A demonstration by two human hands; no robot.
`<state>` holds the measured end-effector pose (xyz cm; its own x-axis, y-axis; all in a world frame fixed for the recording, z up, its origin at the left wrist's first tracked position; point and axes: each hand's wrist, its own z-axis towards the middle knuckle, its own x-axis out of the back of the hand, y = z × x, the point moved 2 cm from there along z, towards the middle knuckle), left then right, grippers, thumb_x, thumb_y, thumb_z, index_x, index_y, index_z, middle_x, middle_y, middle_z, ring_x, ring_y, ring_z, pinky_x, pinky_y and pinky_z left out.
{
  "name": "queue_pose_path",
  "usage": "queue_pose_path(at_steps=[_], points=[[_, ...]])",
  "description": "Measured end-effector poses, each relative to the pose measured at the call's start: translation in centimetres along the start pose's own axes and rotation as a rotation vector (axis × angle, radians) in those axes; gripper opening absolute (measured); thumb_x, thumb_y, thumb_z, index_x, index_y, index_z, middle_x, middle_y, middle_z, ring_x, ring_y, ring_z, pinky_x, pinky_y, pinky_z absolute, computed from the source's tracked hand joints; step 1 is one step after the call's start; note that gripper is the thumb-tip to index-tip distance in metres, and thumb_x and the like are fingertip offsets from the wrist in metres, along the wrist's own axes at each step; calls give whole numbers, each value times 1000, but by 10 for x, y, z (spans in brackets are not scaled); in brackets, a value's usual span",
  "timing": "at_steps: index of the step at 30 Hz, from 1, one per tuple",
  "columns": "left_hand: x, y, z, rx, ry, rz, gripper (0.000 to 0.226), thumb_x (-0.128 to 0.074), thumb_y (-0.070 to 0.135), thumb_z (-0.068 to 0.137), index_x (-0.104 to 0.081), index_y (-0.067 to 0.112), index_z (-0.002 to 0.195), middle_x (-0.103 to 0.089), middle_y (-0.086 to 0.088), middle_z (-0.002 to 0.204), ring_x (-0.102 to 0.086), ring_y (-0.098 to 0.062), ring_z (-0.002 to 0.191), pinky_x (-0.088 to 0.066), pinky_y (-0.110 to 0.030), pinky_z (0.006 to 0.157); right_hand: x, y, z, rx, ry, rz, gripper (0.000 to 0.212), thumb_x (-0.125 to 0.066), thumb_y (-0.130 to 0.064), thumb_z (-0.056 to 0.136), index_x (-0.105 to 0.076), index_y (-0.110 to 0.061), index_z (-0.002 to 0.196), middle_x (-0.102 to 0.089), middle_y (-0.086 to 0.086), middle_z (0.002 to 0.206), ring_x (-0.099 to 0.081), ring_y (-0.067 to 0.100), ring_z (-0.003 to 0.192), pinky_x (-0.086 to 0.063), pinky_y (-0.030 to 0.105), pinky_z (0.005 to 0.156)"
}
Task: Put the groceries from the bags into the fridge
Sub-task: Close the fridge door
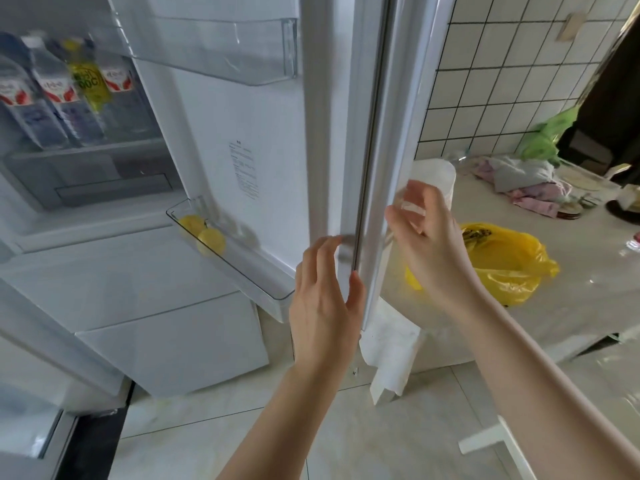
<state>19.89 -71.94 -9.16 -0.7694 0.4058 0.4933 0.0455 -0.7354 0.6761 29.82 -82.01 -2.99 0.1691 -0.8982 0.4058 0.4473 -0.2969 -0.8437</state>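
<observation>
The white fridge door [242,150] stands open, its edge facing me. My left hand [325,299] touches that edge with relaxed fingers, thumb on the seal. To the right of the door, my right hand [429,244] hovers with loosely spread fingers and holds nothing. A yellow plastic bag [509,261] lies on the table just behind it, and a white bag [433,174] stands behind the fingers. Two lemons [204,233] sit in the lower door bin. Several water bottles [52,98] and a yellow bottle [90,81] stand on a shelf inside.
The table [571,306] carries crumpled cloths [526,185], a green bag [543,136] and small dishes at the back right. An upper door bin [242,53] holds nothing. White paper [391,351] hangs off the table's corner. Tiled wall behind, tiled floor below.
</observation>
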Motion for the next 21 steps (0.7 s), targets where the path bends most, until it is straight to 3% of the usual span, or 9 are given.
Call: queue_pose_path(at_steps=[5, 8, 11, 13, 17, 21], points=[[0, 4, 2, 10, -2, -27, 53, -58, 21, 91, -40, 26, 140, -45, 11, 139, -48, -9, 121, -44, -18, 85, -8, -3, 0, 16, 5, 79, 14, -56, -24, 95, -54, -13, 102, -65, -5, 94, -66, 15, 87, -54, 33, 76], [3, 2, 0, 23, -2, -27, 55, -58, 20, 90, -39, 25, 141, -44, 11, 139, -45, -8, 125, -30, -7, 94, -9, -6, -3, 51, 14, 71, 13, -57, -23, 95, -54, -12, 101, -64, -7, 92, -66, 15, 88, -49, 20, 72], [9, -1, -3, 15, 23, -47, 56, -60, 18, 89, -40, 22, 142, -45, 9, 138, -44, -8, 124, -24, -1, 96, -11, -12, -13, 65, -17, 84, 8, -60, -23, 94, -54, -17, 96, -65, -9, 91, -66, 13, 89, -52, 23, 78], [16, -6, -7, 8, 55, -80, 56, -61, 17, 89, -40, 19, 142, -45, 8, 137, -45, -9, 124, -29, -5, 99, -14, -18, -22, 76, -36, 88, 10, -62, -24, 93, -55, -18, 97, -67, -8, 93, -67, 12, 91, -54, 31, 83], [35, -16, -22, -18, 116, -116, 56, -57, 21, 90, -39, 14, 143, -44, 4, 139, -45, -11, 127, -45, -27, 101, -27, -35, -44, 109, -48, 98, 17, -66, -23, 90, -55, -15, 100, -67, -9, 90, -67, 11, 88, -54, 42, 84], [65, -31, -36, -25, 159, -134, 58, -57, 22, 90, -37, 12, 144, -41, 5, 141, -42, -9, 131, -42, -25, 104, -48, -60, -69, 132, -76, 111, 24, -69, -25, 86, -55, -14, 102, -68, -13, 92, -67, 9, 92, -54, 41, 85]])
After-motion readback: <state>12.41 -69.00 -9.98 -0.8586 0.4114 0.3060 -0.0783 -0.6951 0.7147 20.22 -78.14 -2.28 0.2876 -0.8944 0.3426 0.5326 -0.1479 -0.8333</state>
